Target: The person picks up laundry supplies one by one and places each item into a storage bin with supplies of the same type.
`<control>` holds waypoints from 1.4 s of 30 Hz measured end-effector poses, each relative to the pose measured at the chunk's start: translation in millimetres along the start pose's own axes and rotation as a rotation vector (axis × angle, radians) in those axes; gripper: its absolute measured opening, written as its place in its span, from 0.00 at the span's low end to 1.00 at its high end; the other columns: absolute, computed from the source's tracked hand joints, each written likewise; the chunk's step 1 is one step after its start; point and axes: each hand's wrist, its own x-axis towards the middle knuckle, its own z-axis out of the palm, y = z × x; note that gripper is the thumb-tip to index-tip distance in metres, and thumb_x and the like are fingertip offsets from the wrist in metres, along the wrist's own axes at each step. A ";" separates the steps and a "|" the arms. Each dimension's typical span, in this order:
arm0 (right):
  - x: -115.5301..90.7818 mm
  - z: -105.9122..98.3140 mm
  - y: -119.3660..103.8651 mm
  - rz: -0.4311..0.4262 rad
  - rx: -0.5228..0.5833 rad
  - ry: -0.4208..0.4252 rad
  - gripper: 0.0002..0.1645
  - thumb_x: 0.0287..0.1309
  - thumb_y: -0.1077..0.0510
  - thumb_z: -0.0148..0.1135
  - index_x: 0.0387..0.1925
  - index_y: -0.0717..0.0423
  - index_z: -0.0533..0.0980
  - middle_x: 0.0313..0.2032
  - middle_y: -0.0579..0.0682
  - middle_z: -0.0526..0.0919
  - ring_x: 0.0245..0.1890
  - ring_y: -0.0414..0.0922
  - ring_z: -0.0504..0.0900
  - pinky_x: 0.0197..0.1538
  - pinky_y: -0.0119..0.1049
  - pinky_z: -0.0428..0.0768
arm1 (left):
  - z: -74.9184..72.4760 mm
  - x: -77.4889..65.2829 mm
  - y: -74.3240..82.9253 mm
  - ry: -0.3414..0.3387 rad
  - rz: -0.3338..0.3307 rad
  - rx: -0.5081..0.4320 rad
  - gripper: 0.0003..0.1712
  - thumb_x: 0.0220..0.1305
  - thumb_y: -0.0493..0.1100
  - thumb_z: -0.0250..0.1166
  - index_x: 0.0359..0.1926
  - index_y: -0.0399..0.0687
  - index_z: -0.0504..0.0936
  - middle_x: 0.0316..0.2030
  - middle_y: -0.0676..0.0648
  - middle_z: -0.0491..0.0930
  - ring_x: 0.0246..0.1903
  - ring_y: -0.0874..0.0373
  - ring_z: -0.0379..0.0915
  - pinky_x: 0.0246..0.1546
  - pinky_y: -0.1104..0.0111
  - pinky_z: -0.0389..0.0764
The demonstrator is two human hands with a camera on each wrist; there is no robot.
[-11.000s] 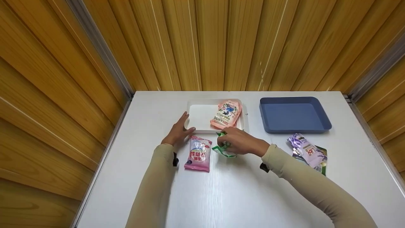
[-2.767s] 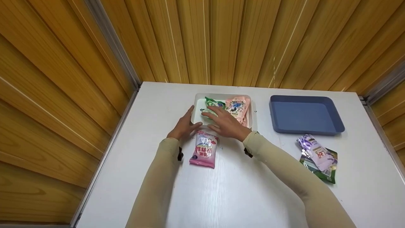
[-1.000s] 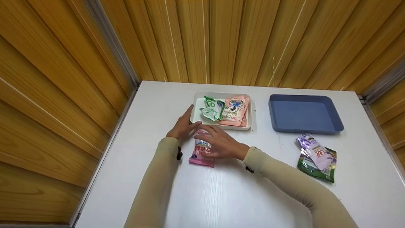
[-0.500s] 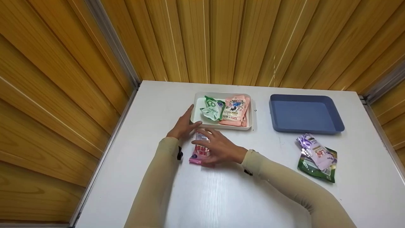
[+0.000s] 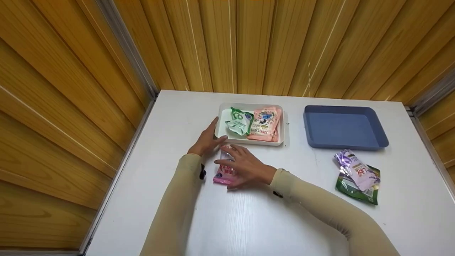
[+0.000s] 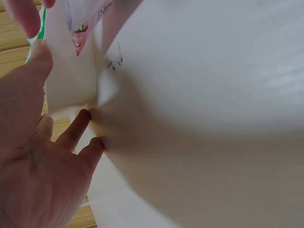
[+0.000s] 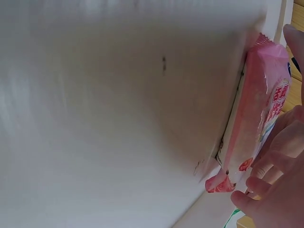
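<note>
In the head view my left hand (image 5: 207, 140) rests at the left front corner of a white tray (image 5: 220, 115), fingers and thumb spread along its wall. Inside the tray lie a green-and-white packet (image 5: 240, 122) and a pink-orange packet (image 5: 265, 122) with another partly under it. My right hand (image 5: 245, 165) is spread over a pink packet (image 5: 224, 174) just in front of the tray, covering its right side. The right wrist view has the pink packet (image 7: 266, 95) on the table, with the fingers loosely bent beside it and the thumb near one end.
A blue tray (image 5: 344, 128) with nothing in it stands at the back right. In front of it a purple packet (image 5: 357, 170) overlaps a dark green packet (image 5: 371, 199). Wood-pattern panels (image 5: 249, 46) rise behind the white table (image 5: 284, 220).
The green-and-white packet went from my right hand into the white tray. My right hand then moved back toward me over the pink packet. My left hand stayed at the tray corner.
</note>
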 end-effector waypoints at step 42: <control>-0.2 7.0 -2.2 0.108 0.041 -0.108 0.61 0.45 0.23 0.73 0.79 0.27 0.58 0.82 0.56 0.41 0.77 0.69 0.50 0.74 0.65 0.55 | -0.7 -1.4 1.4 0.009 0.032 -0.001 0.57 0.70 0.55 0.68 0.83 0.48 0.40 0.81 0.42 0.50 0.78 0.46 0.49 0.78 0.56 0.53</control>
